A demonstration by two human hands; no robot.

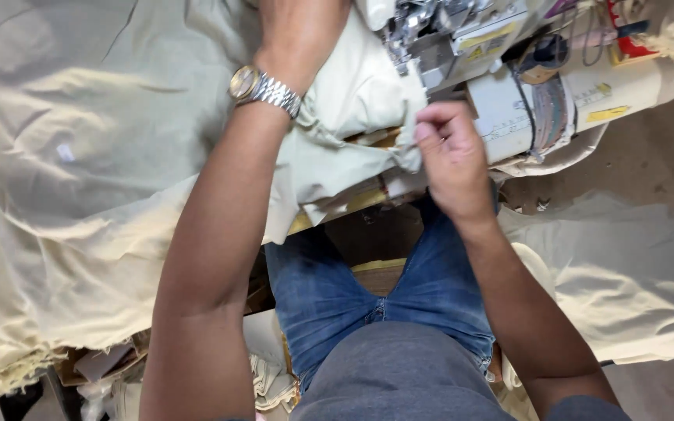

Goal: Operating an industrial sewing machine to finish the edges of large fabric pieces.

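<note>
My right hand (452,160) pinches the cloth (337,132) edge beside the sewing machine (470,47). My left hand (298,31) presses it flat; its fingers are hidden. I should keep the edge taut and straight.

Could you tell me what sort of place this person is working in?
Most likely a sewing or garment workshop. A sewing machine stands at the table edge, the right hand pinches pale cloth beside it, the left hand rests on the cloth, and more pale fabric lies heaped alongside.
</note>
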